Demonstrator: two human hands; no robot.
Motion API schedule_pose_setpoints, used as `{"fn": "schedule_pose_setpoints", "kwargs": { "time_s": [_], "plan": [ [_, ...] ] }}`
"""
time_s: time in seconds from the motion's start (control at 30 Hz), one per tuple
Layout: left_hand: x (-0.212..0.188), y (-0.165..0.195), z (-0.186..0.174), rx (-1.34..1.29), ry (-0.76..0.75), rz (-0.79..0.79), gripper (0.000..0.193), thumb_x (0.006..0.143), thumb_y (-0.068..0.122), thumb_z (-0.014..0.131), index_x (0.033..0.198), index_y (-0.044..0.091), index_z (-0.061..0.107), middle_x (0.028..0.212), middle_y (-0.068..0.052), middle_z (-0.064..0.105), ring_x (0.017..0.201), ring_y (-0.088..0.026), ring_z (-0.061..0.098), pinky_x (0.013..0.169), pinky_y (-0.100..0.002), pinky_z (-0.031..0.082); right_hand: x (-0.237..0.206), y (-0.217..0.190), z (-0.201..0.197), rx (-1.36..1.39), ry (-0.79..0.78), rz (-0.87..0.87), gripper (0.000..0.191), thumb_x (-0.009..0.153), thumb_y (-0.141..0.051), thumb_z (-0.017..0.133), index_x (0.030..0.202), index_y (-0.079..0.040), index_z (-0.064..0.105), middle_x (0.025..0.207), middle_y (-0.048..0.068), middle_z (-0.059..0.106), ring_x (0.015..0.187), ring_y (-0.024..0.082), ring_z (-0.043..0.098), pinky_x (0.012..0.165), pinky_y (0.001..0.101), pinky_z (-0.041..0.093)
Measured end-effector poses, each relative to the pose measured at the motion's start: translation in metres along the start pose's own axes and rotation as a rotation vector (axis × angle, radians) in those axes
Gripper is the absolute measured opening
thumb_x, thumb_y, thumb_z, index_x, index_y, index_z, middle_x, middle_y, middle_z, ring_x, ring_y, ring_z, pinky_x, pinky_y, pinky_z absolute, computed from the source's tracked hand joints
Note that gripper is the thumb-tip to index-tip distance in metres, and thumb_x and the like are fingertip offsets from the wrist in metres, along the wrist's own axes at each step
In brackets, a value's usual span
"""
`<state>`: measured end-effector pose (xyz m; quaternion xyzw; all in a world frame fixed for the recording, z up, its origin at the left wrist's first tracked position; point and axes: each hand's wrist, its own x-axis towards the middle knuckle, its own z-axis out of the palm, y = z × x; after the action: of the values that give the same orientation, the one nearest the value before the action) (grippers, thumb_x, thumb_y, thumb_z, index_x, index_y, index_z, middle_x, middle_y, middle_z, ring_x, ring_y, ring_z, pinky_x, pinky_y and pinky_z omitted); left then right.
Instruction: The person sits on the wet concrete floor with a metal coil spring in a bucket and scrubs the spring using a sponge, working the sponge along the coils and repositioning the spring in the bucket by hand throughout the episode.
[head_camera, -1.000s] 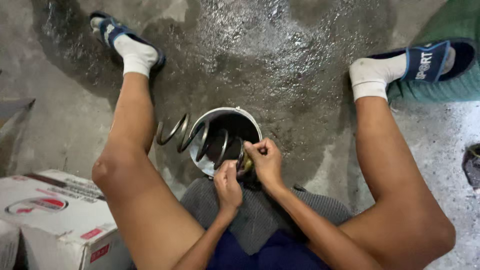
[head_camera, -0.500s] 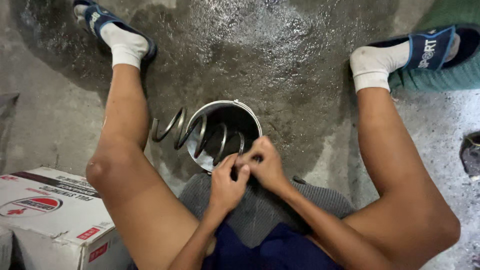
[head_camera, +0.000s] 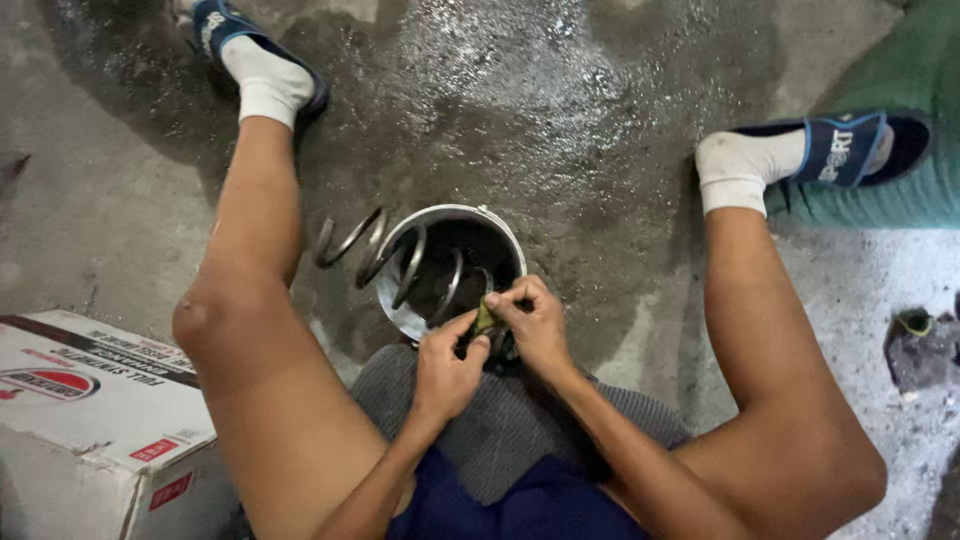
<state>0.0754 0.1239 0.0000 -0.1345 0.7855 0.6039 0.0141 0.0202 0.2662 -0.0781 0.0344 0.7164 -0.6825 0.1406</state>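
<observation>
We sit on wet concrete floor (head_camera: 620, 90). Our left hand (head_camera: 447, 370) and right hand (head_camera: 535, 322), fingers pinched on a small green pad (head_camera: 487, 317), press it against the coil spring (head_camera: 400, 262), which rests across a metal bucket (head_camera: 400, 315) at twelve o'clock, seemingly for support.

Dim, flat light — glare on the wet concrete floor (head_camera: 560, 90) — mild edge distortion.

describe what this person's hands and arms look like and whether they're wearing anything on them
Both arms are bare up to where they leave the picture: no sleeves, gloves, watch or bands in view. The left hand and right hand are bare too, with no rings that can be made out. The fingers look slim, the forearms lean.
</observation>
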Motion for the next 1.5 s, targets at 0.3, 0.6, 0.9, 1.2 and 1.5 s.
{"fn": "schedule_pose_setpoints", "kwargs": {
  "time_s": [0.3,0.6,0.9,1.2,1.5],
  "plan": [
    [0.000,-0.008,0.006,0.081,0.054,0.073,0.037,0.084,0.011,0.068,0.118,-0.004,0.069,0.115,-0.023,0.074,0.109,-0.034,0.074,0.096,-0.039,0.055,-0.004,-0.002,-0.005,-0.212,-0.055,-0.251,0.021,0.082,-0.016,0.083,0.076,-0.002,0.068,0.087,0.004,0.054,0.084,0.014,0.054,0.074,0.0305,0.047],
    [0.005,0.001,0.010,0.059,0.061,-0.065,0.027,0.098,0.022,0.062,0.102,-0.002,0.073,0.082,-0.023,0.072,0.073,-0.033,0.075,0.068,-0.042,0.055,0.002,0.001,-0.004,-0.127,0.018,-0.054,0.025,0.101,-0.024,0.068,0.089,-0.002,0.066,0.086,-0.002,0.057,0.079,0.006,0.055,0.071,0.0239,0.047],
    [0.009,-0.001,0.013,0.176,0.094,0.107,0.027,0.103,0.018,0.054,0.089,-0.003,0.063,0.081,-0.024,0.065,0.076,-0.045,0.065,0.067,-0.050,0.049,0.006,-0.003,-0.003,-0.019,-0.031,0.093,0.023,0.097,-0.025,0.073,0.090,-0.004,0.065,0.081,-0.002,0.060,0.072,0.006,0.052,0.066,0.0246,0.045],
    [0.016,0.004,0.018,0.264,0.138,0.160,0.028,0.103,0.019,0.055,0.087,-0.002,0.062,0.082,-0.025,0.065,0.080,-0.047,0.064,0.068,-0.053,0.048,0.011,-0.007,-0.019,-0.078,-0.148,0.070,0.026,0.103,-0.030,0.060,0.099,-0.005,0.068,0.088,-0.003,0.065,0.082,0.003,0.058,0.076,0.0216,0.049],
    [0.029,0.000,0.024,0.152,0.200,0.123,0.029,0.100,0.020,0.059,0.083,-0.003,0.065,0.078,-0.025,0.065,0.075,-0.044,0.066,0.066,-0.050,0.050,0.009,-0.001,-0.013,0.089,0.092,0.152,0.032,0.108,-0.035,0.049,0.117,-0.008,0.065,0.078,-0.002,0.050,0.067,0.008,0.044,0.059,0.0259,0.038]
  ]
}}
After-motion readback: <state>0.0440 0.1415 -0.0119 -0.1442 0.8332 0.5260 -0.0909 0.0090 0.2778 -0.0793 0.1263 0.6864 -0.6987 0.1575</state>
